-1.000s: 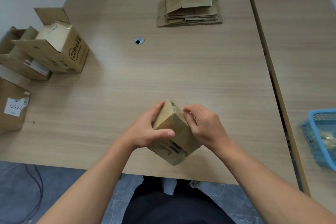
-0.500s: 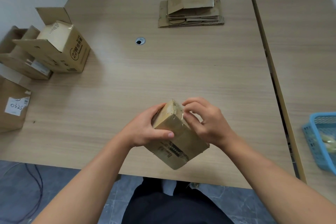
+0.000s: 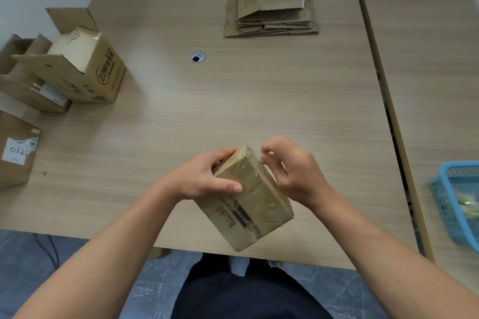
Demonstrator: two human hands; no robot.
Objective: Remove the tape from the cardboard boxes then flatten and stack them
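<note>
The person is holding a small box (image 3: 248, 199) in both hands, tilted, just above the near edge of the table (image 3: 259, 101). The box's low corner is hanging past that edge. The left hand (image 3: 204, 179) is gripping the box from the side, with the thumb lying across the top face and the fingers wrapping round the far end. Shiny clear tape (image 3: 247, 180) is covering that top face, wrinkled in places.

The right hand (image 3: 293, 171) is working at the box's other long edge, where the cardboard is showing a jagged line. Its fingers (image 3: 267, 153) are curling in tight, with the tips touching the edge near the far corner. Whether they are pinching a loose end of tape cannot be told.

A stack of flattened boxes (image 3: 270, 15) is lying near the far edge of the table, right of the middle. A round cable hole (image 3: 198, 57) is sitting in the table top, nearer the far edge than the near one. An open printed box (image 3: 85, 70) is standing along the table's left edge with its flaps up. A second open box (image 3: 31, 88) is touching it on the outer side. A labelled box (image 3: 15, 147) is standing on the table's left edge, closer to the near corner. Beyond the table's right edge a second table (image 3: 427, 59) is carrying a blue basket (image 3: 456, 199).
</note>
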